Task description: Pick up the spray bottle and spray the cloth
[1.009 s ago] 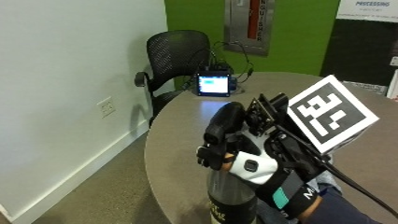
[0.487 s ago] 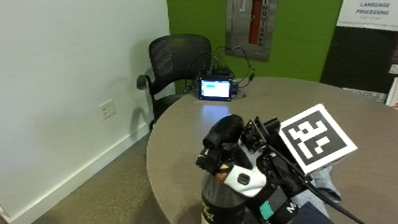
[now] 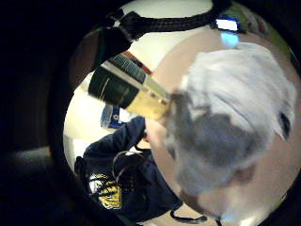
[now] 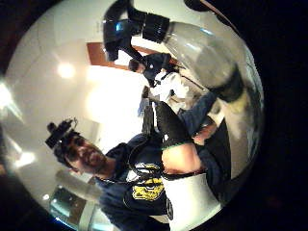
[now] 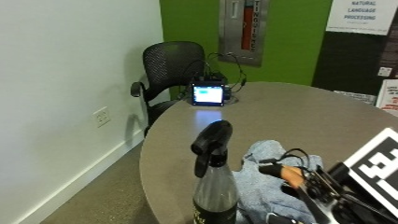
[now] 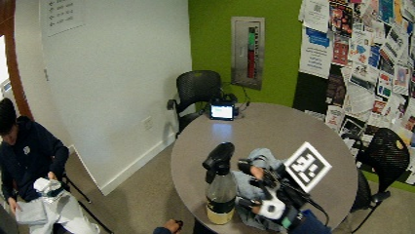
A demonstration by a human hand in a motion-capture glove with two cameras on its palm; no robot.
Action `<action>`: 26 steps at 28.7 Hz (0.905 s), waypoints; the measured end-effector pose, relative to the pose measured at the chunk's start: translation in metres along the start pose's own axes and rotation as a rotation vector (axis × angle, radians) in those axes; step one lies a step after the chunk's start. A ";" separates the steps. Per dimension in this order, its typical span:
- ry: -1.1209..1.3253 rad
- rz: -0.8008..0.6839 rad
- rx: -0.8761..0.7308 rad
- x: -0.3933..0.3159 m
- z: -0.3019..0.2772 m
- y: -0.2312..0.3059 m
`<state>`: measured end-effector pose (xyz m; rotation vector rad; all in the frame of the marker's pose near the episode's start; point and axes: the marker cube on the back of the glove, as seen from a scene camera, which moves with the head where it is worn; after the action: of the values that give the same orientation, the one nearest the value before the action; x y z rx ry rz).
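Round grey table (image 5: 323,109) by a green wall: the gloved hand has come off the spray bottle.

A second ago the right hand (image 6: 269,197) was wrapped around the spray bottle (image 5: 213,184) near its neck; now the bottle stands upright on its own at the table's near edge, and the hand sits just beside it, over the blue cloth (image 5: 264,184), fingers spread and holding nothing. With the grasp released, picking up has to start again before any spraying, I judge. In the little-finger palm view the cloth (image 3: 230,117) fills much of the picture, with the bottle's base (image 3: 127,89) alongside.
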<state>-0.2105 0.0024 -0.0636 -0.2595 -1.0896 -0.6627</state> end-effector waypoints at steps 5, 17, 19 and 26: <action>0.175 0.043 0.113 -0.005 -0.025 0.050; 0.965 0.431 0.399 0.092 -0.088 0.129; 0.970 0.470 0.397 0.103 -0.092 0.128; 1.071 0.524 0.346 0.130 -0.101 0.106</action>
<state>-0.0333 -0.0141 0.0178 0.1218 -0.0672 -0.0679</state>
